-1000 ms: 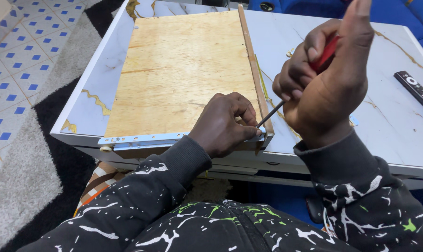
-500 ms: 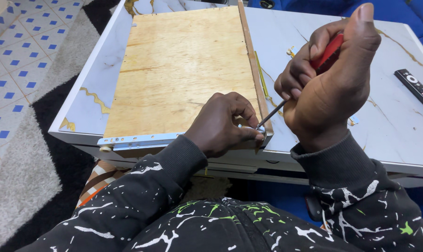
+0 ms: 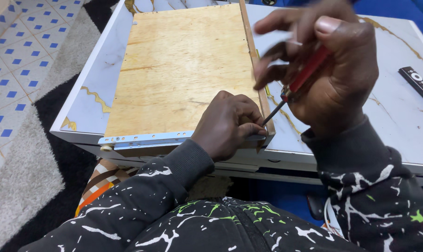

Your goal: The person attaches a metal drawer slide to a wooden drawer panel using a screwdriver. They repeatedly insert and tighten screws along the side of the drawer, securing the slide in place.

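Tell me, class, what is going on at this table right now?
A person in a dark paint-spattered sweatshirt works on a flat plywood panel with a white metal rail along its near edge, lying on a white marble-patterned table. The left hand presses down at the panel's near right corner. The right hand grips a red-handled screwdriver, its tip angled down to that corner beside the left fingers. A black remote control lies at the table's right edge.
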